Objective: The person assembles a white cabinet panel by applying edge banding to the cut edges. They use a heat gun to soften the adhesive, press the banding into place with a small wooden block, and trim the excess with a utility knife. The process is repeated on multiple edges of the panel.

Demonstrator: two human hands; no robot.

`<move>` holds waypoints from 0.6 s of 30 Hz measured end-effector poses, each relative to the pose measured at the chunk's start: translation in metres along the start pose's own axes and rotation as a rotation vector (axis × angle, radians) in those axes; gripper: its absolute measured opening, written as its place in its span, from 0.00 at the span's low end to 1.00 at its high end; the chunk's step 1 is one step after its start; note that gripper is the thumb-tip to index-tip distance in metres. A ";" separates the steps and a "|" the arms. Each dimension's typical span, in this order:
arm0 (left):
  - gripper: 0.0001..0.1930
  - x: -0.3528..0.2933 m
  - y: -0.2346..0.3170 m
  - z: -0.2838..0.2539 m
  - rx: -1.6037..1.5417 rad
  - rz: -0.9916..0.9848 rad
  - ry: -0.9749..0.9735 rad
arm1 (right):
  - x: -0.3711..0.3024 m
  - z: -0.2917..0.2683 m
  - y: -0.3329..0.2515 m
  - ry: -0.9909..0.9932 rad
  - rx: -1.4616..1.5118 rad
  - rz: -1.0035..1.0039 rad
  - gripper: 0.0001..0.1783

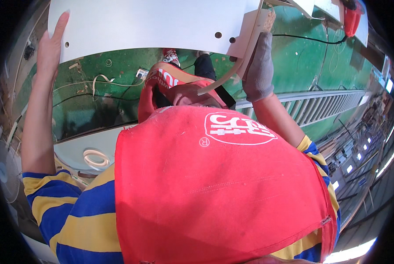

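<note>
A large white panel with a few dark round holes spans the top of the head view. My bare left hand grips its left edge, thumb laid on the white face and the other fingers mostly hidden. At the opposite edge, my right hand in a grey glove closes around the panel's side; its fingertips are out of sight. Along that side runs a pale edging strip, whose loose end curls back toward my apron. Raw chipboard shows just beyond the glove.
Below lies a green floor with scraps, a cable and thin offcut strips. A ladder lies to the right. Rolled edging rests on a pale surface at left, near a fan. A red tool is at the far right.
</note>
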State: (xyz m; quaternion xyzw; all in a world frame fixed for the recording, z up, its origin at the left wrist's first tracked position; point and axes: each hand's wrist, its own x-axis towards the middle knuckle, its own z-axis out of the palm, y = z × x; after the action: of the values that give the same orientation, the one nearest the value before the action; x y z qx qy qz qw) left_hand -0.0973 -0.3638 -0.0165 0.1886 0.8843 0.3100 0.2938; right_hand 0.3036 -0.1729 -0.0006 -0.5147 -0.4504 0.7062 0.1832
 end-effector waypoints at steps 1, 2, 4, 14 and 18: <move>0.44 -0.003 0.005 0.001 -0.004 0.005 0.003 | -0.001 0.000 -0.001 -0.012 -0.007 -0.008 0.37; 0.43 -0.005 0.008 0.003 -0.008 0.011 0.006 | -0.002 0.000 -0.001 -0.024 -0.013 -0.017 0.36; 0.42 -0.006 0.008 0.003 -0.013 0.027 -0.002 | -0.002 0.002 -0.002 -0.012 0.001 -0.039 0.36; 0.40 0.008 -0.017 0.006 0.464 0.425 0.289 | 0.004 -0.004 -0.004 -0.036 -0.027 -0.062 0.33; 0.38 0.006 0.026 0.042 0.637 1.018 0.305 | 0.009 -0.001 -0.015 -0.026 -0.058 -0.094 0.32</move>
State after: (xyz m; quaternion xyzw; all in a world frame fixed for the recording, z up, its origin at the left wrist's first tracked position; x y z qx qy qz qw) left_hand -0.0707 -0.3230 -0.0282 0.6190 0.7644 0.1558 -0.0914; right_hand 0.2979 -0.1576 0.0065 -0.4890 -0.4968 0.6899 0.1955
